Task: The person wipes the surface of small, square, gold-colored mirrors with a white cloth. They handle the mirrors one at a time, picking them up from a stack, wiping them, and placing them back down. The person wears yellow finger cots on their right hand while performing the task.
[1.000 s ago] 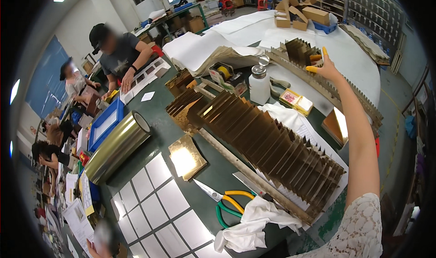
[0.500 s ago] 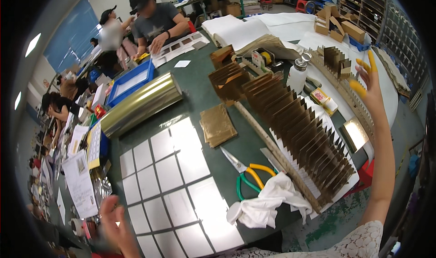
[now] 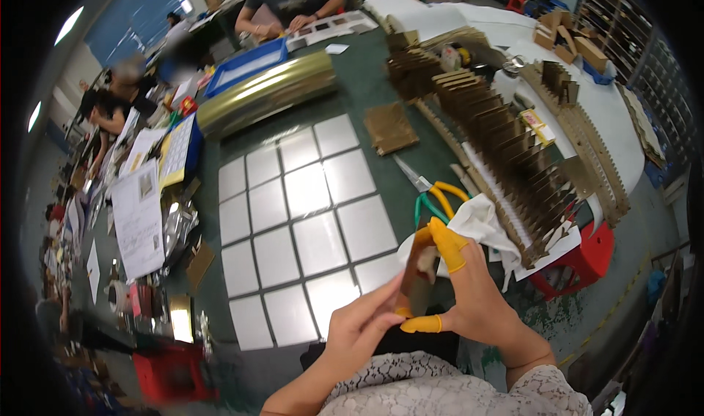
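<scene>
Close to my body, both hands hold a thin gold-brown plate (image 3: 416, 266) upright between them. My left hand (image 3: 363, 324) is closed on its left side, thumb and fingers pinching the lower edge. My right hand (image 3: 477, 291) wears yellow finger covers on thumb and forefinger; these grip the plate at its top and bottom edges. Just beyond the hands, rows of square silvery-white plates (image 3: 270, 205) lie in a grid on the dark green table. Scissors with green and yellow handles (image 3: 433, 192) and a crumpled white cloth (image 3: 480, 225) lie beyond my right hand.
A slotted rack (image 3: 506, 159) full of upright brown plates stands on the right, near a red stool (image 3: 579, 266). A small plate stack (image 3: 391, 128) and a gold film roll (image 3: 268, 96) lie farther back. Papers (image 3: 138, 218) cover the left side. A co-worker (image 3: 290, 2) sits across the table.
My right hand has come down from above the far-right rack, and my left hand in from the lower left. Both now meet on a gold-brown plate. The view has shifted too.
</scene>
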Action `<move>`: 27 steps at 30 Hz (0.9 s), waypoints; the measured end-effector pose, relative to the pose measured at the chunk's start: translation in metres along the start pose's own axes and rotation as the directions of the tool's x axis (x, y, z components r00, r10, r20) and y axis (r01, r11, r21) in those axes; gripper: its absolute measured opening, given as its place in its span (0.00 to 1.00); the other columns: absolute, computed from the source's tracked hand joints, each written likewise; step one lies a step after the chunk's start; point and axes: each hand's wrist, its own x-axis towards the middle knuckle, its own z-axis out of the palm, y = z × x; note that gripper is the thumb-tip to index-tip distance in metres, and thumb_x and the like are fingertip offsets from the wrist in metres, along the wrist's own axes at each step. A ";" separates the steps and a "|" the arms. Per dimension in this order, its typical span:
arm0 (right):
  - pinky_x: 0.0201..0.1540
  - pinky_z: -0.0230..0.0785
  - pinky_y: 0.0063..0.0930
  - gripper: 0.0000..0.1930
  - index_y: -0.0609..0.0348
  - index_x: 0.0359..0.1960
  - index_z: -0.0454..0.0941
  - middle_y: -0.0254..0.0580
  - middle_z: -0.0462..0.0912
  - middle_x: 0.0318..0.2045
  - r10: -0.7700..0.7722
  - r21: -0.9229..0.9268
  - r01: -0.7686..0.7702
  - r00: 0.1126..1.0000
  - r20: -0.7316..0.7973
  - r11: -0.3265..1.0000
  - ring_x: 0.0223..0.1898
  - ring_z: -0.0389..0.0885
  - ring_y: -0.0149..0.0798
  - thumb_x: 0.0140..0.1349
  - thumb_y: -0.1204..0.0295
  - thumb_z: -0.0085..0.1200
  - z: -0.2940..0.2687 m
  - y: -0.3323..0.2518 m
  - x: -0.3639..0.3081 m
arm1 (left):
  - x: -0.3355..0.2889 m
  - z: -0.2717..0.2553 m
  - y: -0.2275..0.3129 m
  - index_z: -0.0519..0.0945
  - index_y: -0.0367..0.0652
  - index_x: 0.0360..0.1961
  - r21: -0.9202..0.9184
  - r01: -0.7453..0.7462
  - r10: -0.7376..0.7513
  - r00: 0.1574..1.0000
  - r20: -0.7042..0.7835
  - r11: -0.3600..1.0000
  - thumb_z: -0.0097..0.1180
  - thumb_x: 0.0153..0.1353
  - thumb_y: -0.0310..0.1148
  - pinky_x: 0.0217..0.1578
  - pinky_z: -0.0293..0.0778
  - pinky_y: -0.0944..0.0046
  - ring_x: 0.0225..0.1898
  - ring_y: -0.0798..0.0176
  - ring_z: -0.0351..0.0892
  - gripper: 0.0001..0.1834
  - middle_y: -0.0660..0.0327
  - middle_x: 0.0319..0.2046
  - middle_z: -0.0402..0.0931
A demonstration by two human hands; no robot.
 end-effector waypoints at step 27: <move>0.47 0.65 0.15 0.22 0.69 0.64 0.62 0.40 0.79 0.46 0.371 0.810 -0.196 0.928 -0.028 0.553 0.42 0.75 0.22 0.68 0.79 0.47 0.056 -0.019 -0.016 | -0.036 -0.072 -0.040 0.75 0.30 0.51 -0.722 0.186 -0.343 0.936 -0.075 0.666 0.48 0.69 0.30 0.33 0.79 0.72 0.32 0.70 0.80 0.15 0.58 0.34 0.80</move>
